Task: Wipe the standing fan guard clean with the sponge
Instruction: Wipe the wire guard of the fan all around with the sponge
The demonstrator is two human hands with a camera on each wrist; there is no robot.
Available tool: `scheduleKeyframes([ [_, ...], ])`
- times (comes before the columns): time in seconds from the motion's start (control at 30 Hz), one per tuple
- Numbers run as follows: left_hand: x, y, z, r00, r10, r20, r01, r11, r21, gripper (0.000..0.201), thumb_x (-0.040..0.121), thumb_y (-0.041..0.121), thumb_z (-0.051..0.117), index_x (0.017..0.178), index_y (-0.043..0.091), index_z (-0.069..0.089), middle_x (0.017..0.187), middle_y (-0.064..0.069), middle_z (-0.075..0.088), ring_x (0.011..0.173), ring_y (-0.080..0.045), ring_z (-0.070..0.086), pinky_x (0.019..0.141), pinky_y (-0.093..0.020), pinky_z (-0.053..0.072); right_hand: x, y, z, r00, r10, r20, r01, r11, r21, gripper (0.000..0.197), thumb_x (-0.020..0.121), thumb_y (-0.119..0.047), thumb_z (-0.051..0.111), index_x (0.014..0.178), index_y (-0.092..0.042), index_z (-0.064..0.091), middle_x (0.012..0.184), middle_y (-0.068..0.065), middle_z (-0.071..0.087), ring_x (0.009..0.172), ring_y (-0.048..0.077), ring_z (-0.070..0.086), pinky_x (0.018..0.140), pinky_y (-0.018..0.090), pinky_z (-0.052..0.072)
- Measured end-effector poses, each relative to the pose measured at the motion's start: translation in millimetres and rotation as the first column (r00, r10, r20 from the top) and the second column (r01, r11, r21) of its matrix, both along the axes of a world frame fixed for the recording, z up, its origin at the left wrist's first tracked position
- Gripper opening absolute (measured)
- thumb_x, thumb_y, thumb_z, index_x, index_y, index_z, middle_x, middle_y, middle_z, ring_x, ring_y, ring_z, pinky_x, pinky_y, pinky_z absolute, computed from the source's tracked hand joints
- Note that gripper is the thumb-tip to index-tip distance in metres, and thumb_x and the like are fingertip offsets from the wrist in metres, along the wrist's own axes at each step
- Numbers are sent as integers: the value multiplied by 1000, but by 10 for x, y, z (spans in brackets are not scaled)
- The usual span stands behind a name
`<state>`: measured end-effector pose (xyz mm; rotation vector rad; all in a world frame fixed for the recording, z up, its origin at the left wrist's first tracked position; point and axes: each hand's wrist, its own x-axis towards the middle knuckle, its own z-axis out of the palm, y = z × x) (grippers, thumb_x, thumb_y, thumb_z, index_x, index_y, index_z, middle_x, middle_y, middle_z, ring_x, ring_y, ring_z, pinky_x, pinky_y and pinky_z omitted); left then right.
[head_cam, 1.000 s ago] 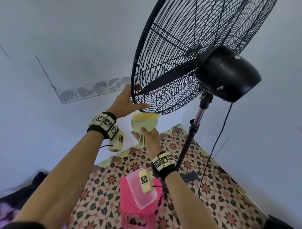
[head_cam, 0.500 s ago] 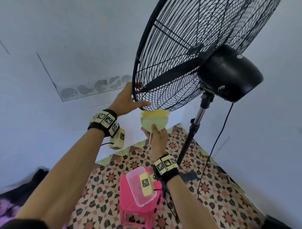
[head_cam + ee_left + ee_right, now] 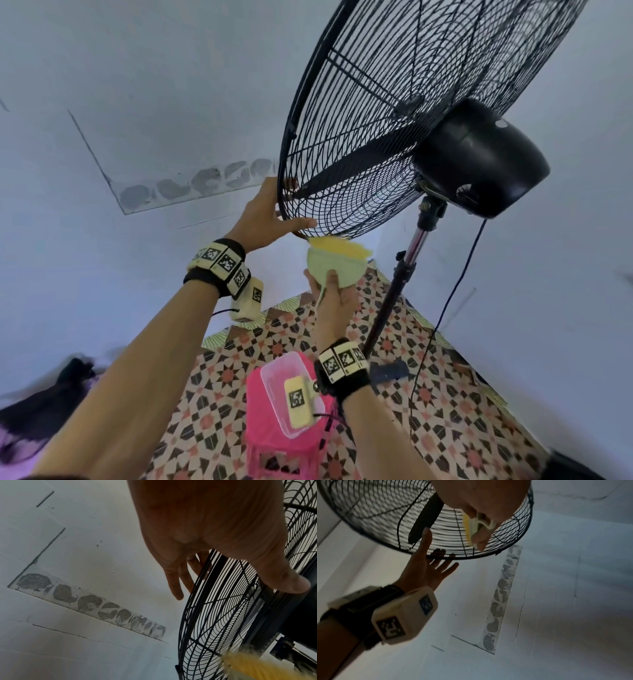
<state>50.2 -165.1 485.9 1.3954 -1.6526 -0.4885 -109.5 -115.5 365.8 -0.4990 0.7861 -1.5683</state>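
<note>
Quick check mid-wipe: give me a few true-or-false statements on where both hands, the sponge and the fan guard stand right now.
1. The right hand grips the sponge. True.
2. The sponge is at the top of the fan guard. False: it meets the guard's bottom rim.
3. The left hand holds a second sponge. False: it holds nothing; its straight fingers and thumb steady the guard's lower rim.
4. The sponge's yellow side faces the guard. True.
5. The clear tub sits on a pink stool below the hands. True.
6. The fan's guard is white. False: it is black wire.
</note>
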Motion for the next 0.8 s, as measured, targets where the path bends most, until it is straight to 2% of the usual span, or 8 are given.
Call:
scheduleKeyframes([
  [0.2, 16, 1, -74, 999, 6, -32, -5, 1000, 10, 89, 72, 58, 86, 144, 29, 42, 142, 14, 51, 129, -6, 52, 101, -40, 52, 98, -106, -30, 968, 188, -165, -195, 980, -25, 22, 103, -7, 60, 121, -19, 62, 123, 15, 68, 99, 34, 75, 80, 42, 64],
  [0.3, -31, 1, -35, 998, 8, -63, -7, 1000, 18, 87, 74, 52, 87, 145, 28, 43, 142, 13, 51, 127, -2, 52, 100, -36, 53, 105, -120, -68, 988, 112, -110, -115, 993, -23, 23, 103, -11, 61, 123, -23, 61, 123, 13, 69, 101, 39, 74, 77, 37, 64],
  [0.4, -57, 20, -46, 994, -5, -111, 6, 1000, 14, 83, 76, 46, 87, 145, 27, 45, 143, 12, 52, 129, 0, 53, 97, -34, 56, -59, -177, -140, 1000, -15, -17, 18, 983, 180, 14, 105, -14, 57, 119, -19, 58, 122, 15, 70, 95, 32, 77, 64, 31, 62],
  [0.5, -95, 87, -113, 985, 5, -172, -5, 1000, 4, 83, 76, 39, 88, 146, 25, 47, 144, 9, 54, 130, 1, 52, 93, -21, 56, -253, -503, -288, 986, 25, -168, 27, 954, 300, 13, 103, 0, 48, 108, -5, 59, 98, 12, 69, 77, 24, 73, 63, 29, 60],
  [0.57, -197, 91, -171, 980, 56, -189, -57, 998, 0, 84, 72, 40, 90, 145, 25, 51, 139, 11, 60, 127, 1, 55, 94, -17, 52, -311, -806, -297, 959, 102, -266, -7, 942, 335, 14, 98, 7, 46, 104, 1, 57, 87, 16, 68, 69, 25, 66, 54, 28, 53],
  [0.67, -359, 42, -296, 966, 141, -215, -139, 990, 22, 84, 65, 54, 90, 137, 26, 58, 129, 10, 67, 120, -8, 62, 100, -29, 51, -261, -1081, -228, 944, 198, -263, -84, 918, 389, 8, 94, 7, 53, 93, 3, 59, 67, 13, 67, 56, 22, 60, 46, 24, 41],
  [0.73, -406, -1, -355, 958, 208, -198, -210, 978, 14, 84, 64, 57, 90, 136, 28, 58, 131, 10, 65, 123, -11, 61, 102, -31, 49, -231, -995, -172, 942, 284, -178, -202, 905, 374, 6, 93, 10, 59, 94, 8, 65, 65, 14, 65, 52, 21, 61, 47, 25, 48],
  [0.8, -388, -41, -360, 959, 246, -140, -247, 969, 6, 78, 66, 54, 90, 132, 24, 60, 127, 10, 65, 121, -10, 60, 99, -30, 49, -230, -739, -117, 909, 415, -44, -395, 890, 227, 12, 87, 5, 69, 99, 5, 70, 76, 19, 66, 63, 26, 64, 59, 30, 55],
])
